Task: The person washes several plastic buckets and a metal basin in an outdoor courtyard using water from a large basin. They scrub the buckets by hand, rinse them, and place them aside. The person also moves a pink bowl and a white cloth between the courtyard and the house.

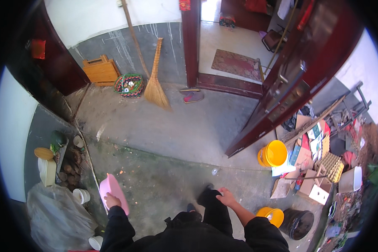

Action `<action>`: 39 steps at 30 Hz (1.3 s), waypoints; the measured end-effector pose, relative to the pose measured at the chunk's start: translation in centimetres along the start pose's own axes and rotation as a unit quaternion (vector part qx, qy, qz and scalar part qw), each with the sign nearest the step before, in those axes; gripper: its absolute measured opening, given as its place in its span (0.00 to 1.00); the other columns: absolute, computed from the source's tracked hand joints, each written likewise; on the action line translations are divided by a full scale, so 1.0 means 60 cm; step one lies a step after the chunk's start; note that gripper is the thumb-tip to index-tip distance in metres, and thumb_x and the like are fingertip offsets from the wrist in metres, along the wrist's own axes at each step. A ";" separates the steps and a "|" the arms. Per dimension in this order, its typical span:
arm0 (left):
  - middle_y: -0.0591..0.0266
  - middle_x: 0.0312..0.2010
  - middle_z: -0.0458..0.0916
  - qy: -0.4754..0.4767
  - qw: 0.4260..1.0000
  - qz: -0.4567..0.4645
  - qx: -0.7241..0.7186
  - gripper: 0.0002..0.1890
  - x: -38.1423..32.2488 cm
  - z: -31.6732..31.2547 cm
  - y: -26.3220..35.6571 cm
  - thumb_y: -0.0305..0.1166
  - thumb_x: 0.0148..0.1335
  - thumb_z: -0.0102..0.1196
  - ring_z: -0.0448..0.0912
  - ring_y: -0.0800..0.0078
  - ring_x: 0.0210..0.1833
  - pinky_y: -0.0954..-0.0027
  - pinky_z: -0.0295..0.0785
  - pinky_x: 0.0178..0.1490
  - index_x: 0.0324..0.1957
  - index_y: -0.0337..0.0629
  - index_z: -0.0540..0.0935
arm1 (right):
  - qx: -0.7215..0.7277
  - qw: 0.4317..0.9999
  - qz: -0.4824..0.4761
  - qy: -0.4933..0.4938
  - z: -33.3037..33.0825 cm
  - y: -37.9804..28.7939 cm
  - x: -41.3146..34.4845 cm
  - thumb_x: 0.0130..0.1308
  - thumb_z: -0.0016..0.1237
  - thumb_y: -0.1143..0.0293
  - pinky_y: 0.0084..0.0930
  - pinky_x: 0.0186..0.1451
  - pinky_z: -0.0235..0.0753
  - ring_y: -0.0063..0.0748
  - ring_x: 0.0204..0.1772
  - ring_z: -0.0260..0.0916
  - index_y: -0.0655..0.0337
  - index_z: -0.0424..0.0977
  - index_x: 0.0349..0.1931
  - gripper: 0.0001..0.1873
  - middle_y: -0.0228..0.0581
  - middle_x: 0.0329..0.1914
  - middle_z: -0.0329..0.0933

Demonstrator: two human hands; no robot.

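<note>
My left hand (pixel 112 200) grips a pink plastic basin (pixel 116 192) by its rim, holding it tilted on its side at my left. My right hand (pixel 226 197) hangs beside my right knee with loosely spread fingers and nothing in it. Under my hands lies a concrete floor (pixel 157 189) with greenish stains. Against the grey wall ahead lean a straw broom (pixel 156 82) and a long wooden pole (pixel 135 39). A woven basket (pixel 129 86) with small items inside sits by the broom.
A dark red door (pixel 289 85) stands ajar over a raised threshold (pixel 230 88). Slippers (pixel 193 96) lie before it. At right are yellow buckets (pixel 272 153), a black bucket (pixel 297 223) and piled cardboard (pixel 315 186). Plastic sheeting (pixel 58 217) and a white tub (pixel 82 196) line the left.
</note>
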State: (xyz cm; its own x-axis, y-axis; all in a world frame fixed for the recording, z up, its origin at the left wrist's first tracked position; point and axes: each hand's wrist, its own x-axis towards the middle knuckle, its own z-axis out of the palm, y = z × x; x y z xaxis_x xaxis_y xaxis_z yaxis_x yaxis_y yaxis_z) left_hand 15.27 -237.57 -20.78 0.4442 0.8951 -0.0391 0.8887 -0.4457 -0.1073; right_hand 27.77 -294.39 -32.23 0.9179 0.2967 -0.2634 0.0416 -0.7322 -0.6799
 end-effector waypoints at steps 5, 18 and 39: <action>0.53 0.28 0.80 -0.264 0.734 -0.180 -0.599 0.10 0.095 0.036 0.032 0.29 0.61 0.52 0.81 0.62 0.25 0.61 0.79 0.24 0.40 0.31 0.75 | 0.308 0.923 0.144 -0.178 0.014 -0.130 0.156 0.63 0.52 0.64 0.26 0.31 0.77 0.27 0.35 0.78 0.57 0.71 0.50 0.16 0.39 0.43 0.75; 0.61 0.40 0.80 -0.421 0.528 0.015 -0.737 0.07 0.198 -0.201 0.500 0.32 0.67 0.51 0.81 0.71 0.39 0.66 0.80 0.41 0.43 0.42 0.72 | 0.101 0.986 0.055 -0.117 -0.112 -0.304 0.535 0.64 0.42 0.70 0.24 0.28 0.74 0.25 0.28 0.78 0.63 0.76 0.34 0.09 0.34 0.23 0.78; 0.58 0.37 0.79 -0.606 0.480 0.189 -0.605 0.05 0.494 -0.379 1.170 0.28 0.68 0.49 0.81 0.69 0.37 0.63 0.80 0.43 0.41 0.38 0.71 | 0.224 0.938 0.261 0.047 -0.363 -0.294 0.904 0.63 0.47 0.66 0.30 0.36 0.77 0.35 0.30 0.79 0.63 0.74 0.42 0.12 0.42 0.30 0.79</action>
State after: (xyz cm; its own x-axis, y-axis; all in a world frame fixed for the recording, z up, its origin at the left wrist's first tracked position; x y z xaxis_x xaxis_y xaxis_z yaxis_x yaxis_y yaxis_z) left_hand 93.40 -242.61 -6.89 0.8590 -0.2309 -0.4569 0.5119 0.3954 0.7626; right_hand 85.44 -278.75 -19.64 0.7987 -0.1018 -0.5931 -0.5738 -0.4261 -0.6995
